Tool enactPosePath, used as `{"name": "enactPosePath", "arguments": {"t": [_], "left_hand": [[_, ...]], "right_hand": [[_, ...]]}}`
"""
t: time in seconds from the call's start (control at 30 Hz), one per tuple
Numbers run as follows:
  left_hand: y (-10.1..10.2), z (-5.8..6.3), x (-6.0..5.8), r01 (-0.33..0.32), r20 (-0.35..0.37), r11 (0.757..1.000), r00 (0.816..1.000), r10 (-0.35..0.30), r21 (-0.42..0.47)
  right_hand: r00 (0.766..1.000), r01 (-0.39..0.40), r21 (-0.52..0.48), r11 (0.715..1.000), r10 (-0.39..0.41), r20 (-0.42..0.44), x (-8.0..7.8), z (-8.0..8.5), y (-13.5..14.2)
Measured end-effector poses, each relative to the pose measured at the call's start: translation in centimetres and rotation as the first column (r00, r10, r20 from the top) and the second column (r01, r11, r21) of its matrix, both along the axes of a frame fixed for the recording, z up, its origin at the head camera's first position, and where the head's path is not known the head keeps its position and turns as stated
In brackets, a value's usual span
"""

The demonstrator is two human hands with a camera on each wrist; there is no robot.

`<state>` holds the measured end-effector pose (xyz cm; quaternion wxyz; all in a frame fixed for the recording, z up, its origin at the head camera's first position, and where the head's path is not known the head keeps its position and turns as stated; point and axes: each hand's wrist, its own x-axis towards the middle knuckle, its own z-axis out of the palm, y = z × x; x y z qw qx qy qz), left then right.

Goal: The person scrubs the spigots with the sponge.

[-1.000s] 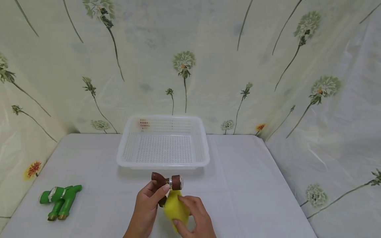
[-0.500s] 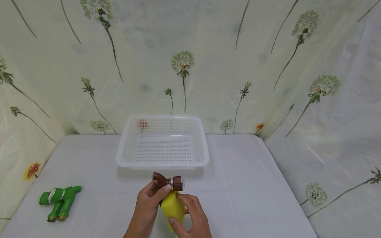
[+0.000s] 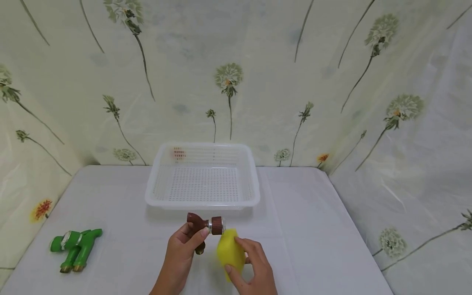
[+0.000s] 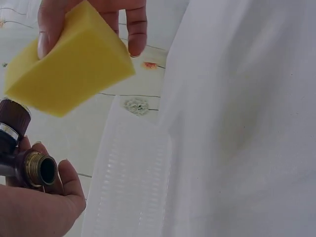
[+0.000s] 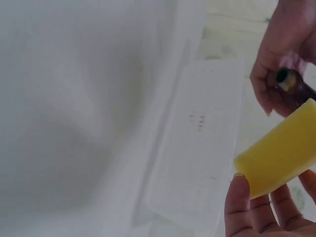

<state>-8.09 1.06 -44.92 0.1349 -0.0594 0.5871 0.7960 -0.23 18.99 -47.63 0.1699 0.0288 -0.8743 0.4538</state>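
Sponge (image 3: 229,250), yellow, is pinched between thumb and fingers of the right hand (image 3: 256,264), just beside the ribbed knob (image 3: 217,225) of a brown tap fitting (image 3: 198,222); whether sponge and knob touch cannot be determined. The left hand (image 3: 182,246) grips that fitting by its body, thumb near the silver collar, knob towards the right hand, the threaded end (image 4: 35,168) exposed. Both items appear raised over the worktop (image 3: 306,229), in front of the white basket (image 3: 203,203). A second fitting, the green fitting (image 3: 85,248), lies at the left, untouched. Risks noted, by judgement: the left-hand grip leaves the knob end unsupported, so firm sideways pressure from the sponge could twist the fitting and cause a drop. The bare threads could snag or tear the foam if dragged across it. The sponge, held near one side, could fold or slip under hard pressing.
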Motion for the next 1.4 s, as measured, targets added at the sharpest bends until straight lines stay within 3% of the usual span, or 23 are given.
{"name": "enactPosePath", "arguments": {"t": [0.2,0.3,0.37,0.5,0.63,0.73,0.83,0.97,1.07,1.4], "left_hand": [[0.3,-0.2,0.1,0.035,-0.012,0.994,0.999,-0.036,-0.108],[0.7,-0.4,0.2,0.079,-0.052,0.986,0.995,-0.087,-0.149],[0.9,-0.7,0.3,0.109,-0.1,0.983,0.987,-0.125,-0.15],[1.1,-0.9,0.7,0.156,-0.218,0.972,0.957,-0.193,-0.176],[1.4,-0.8,1.1,0.164,-0.28,0.951,0.93,-0.237,-0.261],[1.5,-0.8,1.3,0.166,-0.284,0.948,0.927,-0.244,-0.272],[1.5,-0.7,1.4,0.178,-0.269,0.953,0.932,-0.244,-0.247],[1.4,-0.7,1.4,0.207,-0.243,0.955,0.935,-0.257,-0.214],[1.3,-0.6,1.4,0.204,-0.245,0.949,0.933,-0.263,-0.239],[1.1,-0.2,1.4,0.168,-0.223,0.938,0.944,-0.241,-0.302]], "right_hand": [[0.993,0.094,0.005,0.996,-0.093,-0.073,-0.4,2.0,1.3],[0.979,0.131,0.041,0.991,-0.123,-0.161,-0.4,3.2,1.1],[0.964,0.134,0.064,0.989,-0.115,-0.242,-0.2,4.4,0.6],[0.915,0.099,0.096,0.99,-0.053,-0.4,-0.3,4.7,0.1],[0.88,0.115,0.174,0.978,-0.019,-0.475,-0.8,4.0,0.3],[0.872,0.144,0.228,0.963,-0.015,-0.489,-0.9,4.0,0.4],[0.878,0.152,0.239,0.959,-0.02,-0.477,-0.8,3.9,0.7],[0.91,0.167,0.248,0.954,-0.053,-0.412,-0.6,3.5,1.5],[0.927,0.182,0.249,0.951,-0.082,-0.365,-0.5,3.3,2.2],[0.945,0.224,0.236,0.946,-0.152,-0.29,-0.6,2.5,3.8]]}}
